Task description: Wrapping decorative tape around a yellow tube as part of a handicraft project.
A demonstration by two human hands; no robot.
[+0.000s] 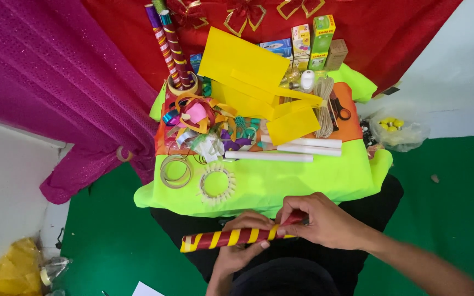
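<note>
Below the near edge of the neon-green table (281, 186) we hold a red-and-yellow striped roll (231, 237) level across our lap. Our left hand (240, 244) wraps around its middle from beneath, fingers curled shut on it. Our right hand (322, 222) pinches the roll's right end between thumb and fingertips. On the table lie yellow paper sheets (248, 68), white tubes (281, 155), a ribbon tangle (198, 118) and scissors (338, 109).

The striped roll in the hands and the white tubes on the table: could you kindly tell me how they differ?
The striped roll is red with yellow bands; the white tubes are plain. The roll is held by the left hand and right hand over the lap; the tubes lie untouched on the green table cover. Both are long, slim cylinders lying roughly level.
</note>
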